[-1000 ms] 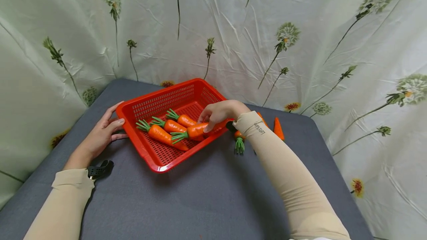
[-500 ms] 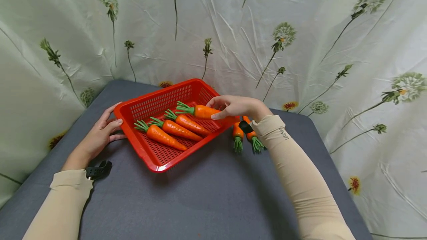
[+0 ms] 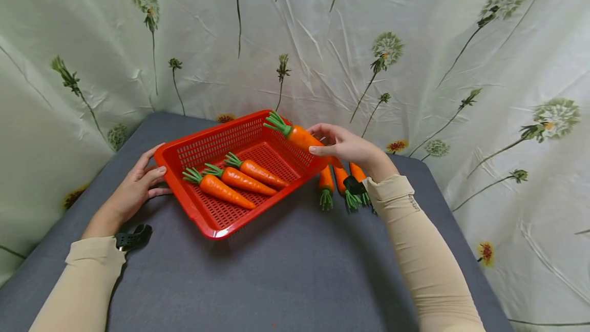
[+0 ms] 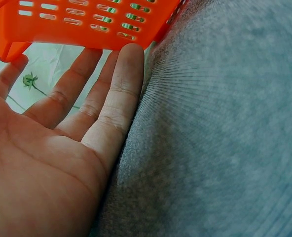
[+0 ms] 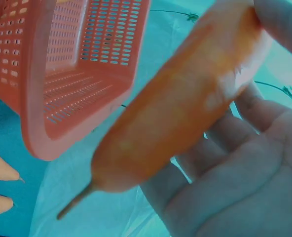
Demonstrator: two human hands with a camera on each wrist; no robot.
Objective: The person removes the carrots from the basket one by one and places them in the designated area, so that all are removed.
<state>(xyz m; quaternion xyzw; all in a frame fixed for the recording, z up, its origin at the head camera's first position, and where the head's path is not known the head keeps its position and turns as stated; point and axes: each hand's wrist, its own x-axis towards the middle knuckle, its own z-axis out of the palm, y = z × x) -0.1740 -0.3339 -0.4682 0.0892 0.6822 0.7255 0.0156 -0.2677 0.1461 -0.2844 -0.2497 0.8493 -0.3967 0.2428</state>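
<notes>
An orange carrot with green stem tips is held up by my right hand, thumb on one side and fingers on the other. It hangs over the right end of the red plastic basket; its thin root tip shows in the right wrist view, apart from the basket's rim. Inside the basket lie three carrots side by side, stems to the left. My left hand touches the basket's left end. In the left wrist view its straight fingertips meet the slotted wall and rim.
Right of the basket, several carrots lie on the grey cloth-covered table, stems toward me, partly hidden behind my right hand and wrist. A pale curtain with dandelion prints hangs behind the table.
My right hand has lifted one carrot out from among the others in the basket and moved it up and to the right. The left hand stays at the basket's left end.
</notes>
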